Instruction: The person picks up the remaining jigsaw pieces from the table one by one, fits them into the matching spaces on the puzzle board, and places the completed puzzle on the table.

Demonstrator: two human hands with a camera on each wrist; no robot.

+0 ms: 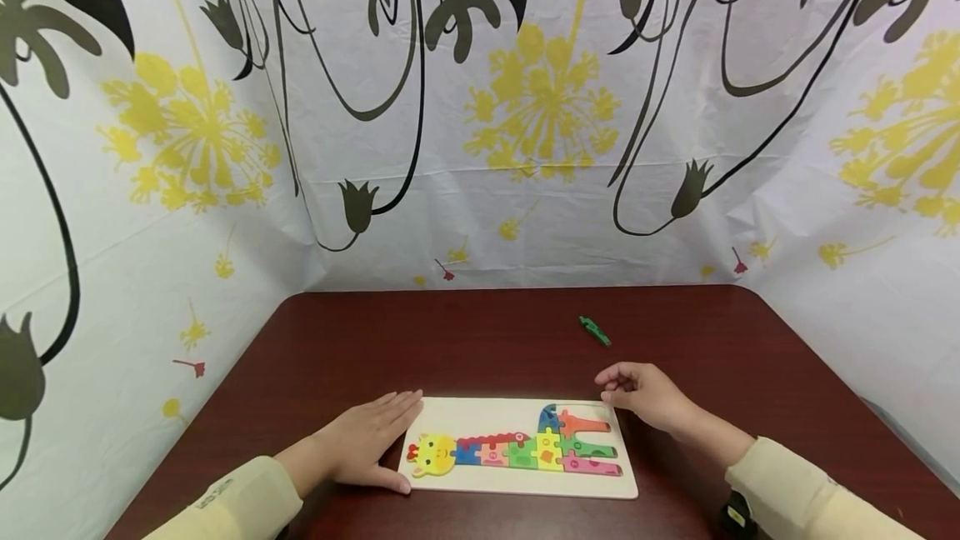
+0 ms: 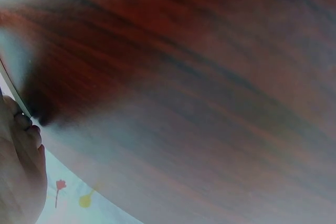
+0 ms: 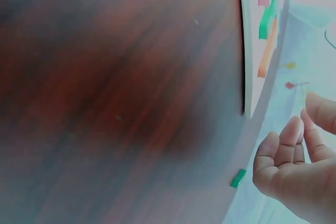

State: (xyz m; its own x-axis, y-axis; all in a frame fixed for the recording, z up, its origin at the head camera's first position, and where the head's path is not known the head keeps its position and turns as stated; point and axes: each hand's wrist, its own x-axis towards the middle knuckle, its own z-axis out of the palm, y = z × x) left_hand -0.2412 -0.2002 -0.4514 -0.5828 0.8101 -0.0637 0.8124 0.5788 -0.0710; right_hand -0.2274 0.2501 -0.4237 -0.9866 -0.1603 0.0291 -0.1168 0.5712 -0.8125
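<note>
A pale wooden giraffe puzzle board lies lengthwise near the table's front. Its coloured giraffe pieces fit together, with the yellow head at the left and the legs at the right. My left hand lies at the board's left end, fingers stretched along the top-left corner and thumb near the lower-left one. Just off the board's top-right corner is my right hand, its fingers loosely bent and nothing between them. In the right wrist view, the right hand appears beside the board's edge.
A small green object, slim and long, lies beyond the board toward the back of the dark reddish-brown table. Patterned white cloth hangs around the table's back and sides.
</note>
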